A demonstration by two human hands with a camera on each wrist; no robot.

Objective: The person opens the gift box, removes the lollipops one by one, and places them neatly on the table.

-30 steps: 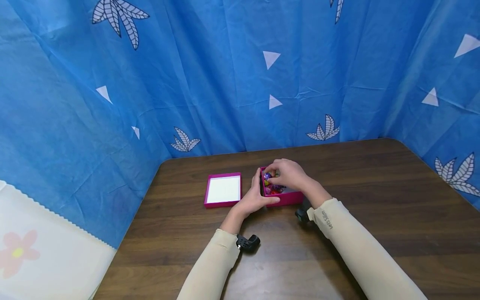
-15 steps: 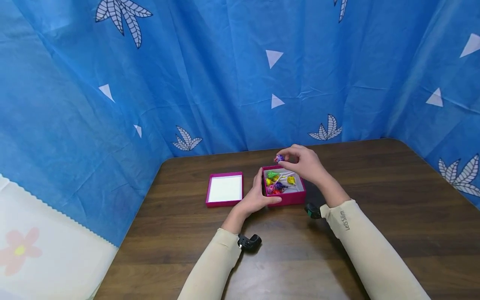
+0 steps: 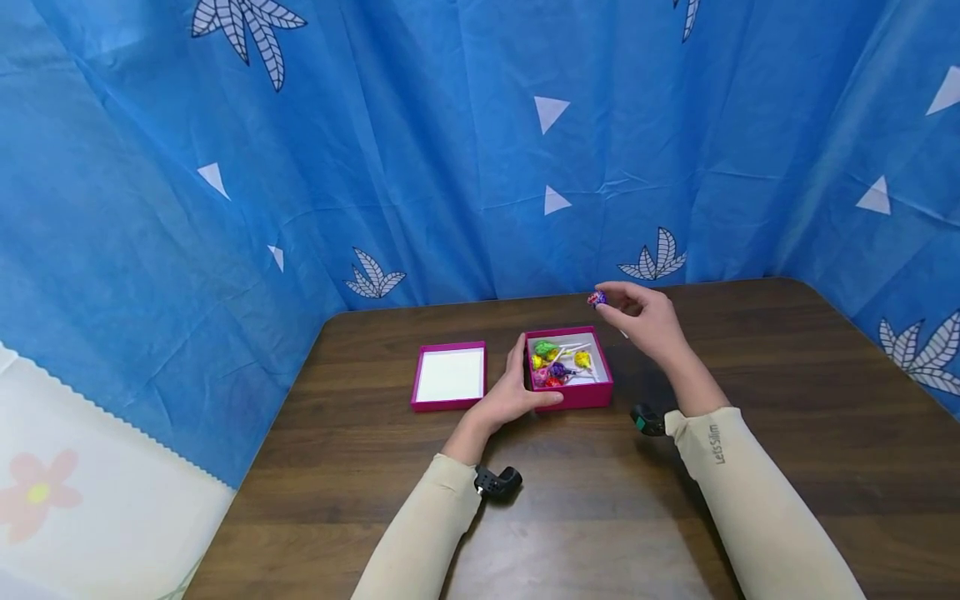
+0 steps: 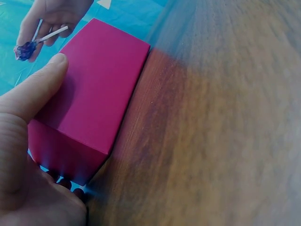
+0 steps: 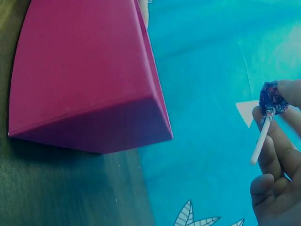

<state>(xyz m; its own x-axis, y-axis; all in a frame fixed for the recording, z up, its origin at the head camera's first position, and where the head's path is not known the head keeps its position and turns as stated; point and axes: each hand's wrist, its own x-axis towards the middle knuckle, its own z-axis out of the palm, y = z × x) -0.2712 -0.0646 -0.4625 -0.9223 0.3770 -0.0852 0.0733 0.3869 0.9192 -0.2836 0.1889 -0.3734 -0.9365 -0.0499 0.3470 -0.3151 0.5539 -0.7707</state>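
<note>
Pinched by its wrapped head between thumb and fingertips, a purple-and-red lollipop [image 3: 597, 299] is in my right hand [image 3: 643, 321], up behind and right of the open pink box [image 3: 573, 397]. Its white stick points down in the right wrist view. My left hand [image 3: 508, 394] grips the box at its left end, thumb [image 4: 49, 77] along the front wall and fingers round the left side. Inside the box lie several more lollipops, among them a green one [image 3: 546, 348], a yellow one [image 3: 582, 359] and a red one [image 3: 553, 382].
Left of the box, a shallow pink lid [image 3: 450, 375] lies with its white inside up on the brown wooden table [image 3: 360, 467]. A blue curtain [image 3: 450, 167] with leaf prints hangs behind the table. A white flowered cloth [image 3: 90, 492] is at the lower left.
My right hand has come up out of the box with the lollipop and moved right and back, uncovering the other lollipops. My left hand has stayed at the box.
</note>
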